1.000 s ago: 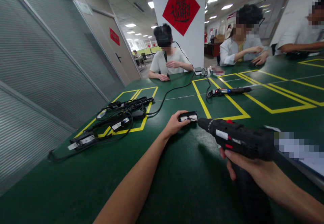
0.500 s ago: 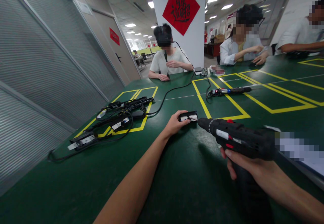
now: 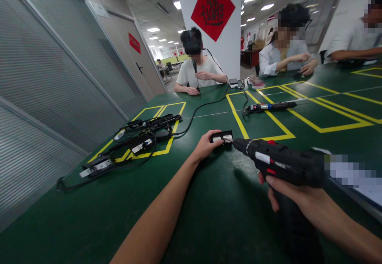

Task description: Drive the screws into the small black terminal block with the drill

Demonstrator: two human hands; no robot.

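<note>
We take the small case [image 3: 227, 134] on the tabletop [image 3: 227, 216] as landmark. At its left end we find the left hand [image 3: 206, 146]; to its right, the power drill [image 3: 280, 161], nose towards it, with the right hand [image 3: 295, 194] around the handle. Farther right of the case, past the drill, we note a flat item [image 3: 355, 174], partly blurred. Left of the case, cabled units [image 3: 164, 135] lie over a taped frame [image 3: 181, 114]; beyond it and rightward lies a corded tool [image 3: 282, 106]. Behind the case, across the tabletop, we place a co-worker [image 3: 209, 67], before a pillar [image 3: 229, 49]; a partition [image 3: 59, 57] stands far left.
</note>
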